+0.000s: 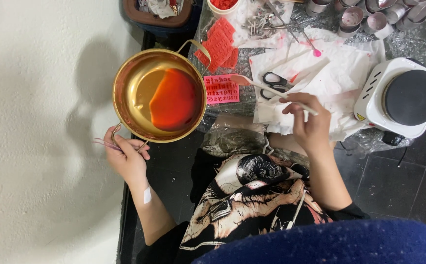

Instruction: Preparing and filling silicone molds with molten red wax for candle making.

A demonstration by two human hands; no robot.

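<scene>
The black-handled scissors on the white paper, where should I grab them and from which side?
Probably by the black finger loops of the black-handled scissors, coming from the hot plate side: they lie flat on the white paper with the loops exposed, while the white spatula in the right hand crosses nearby.

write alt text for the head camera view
The left hand holds a tilted gold pot of orange-red liquid by one handle while the right hand holds a spatula. A white hot plate sits on the table's right side.
</scene>
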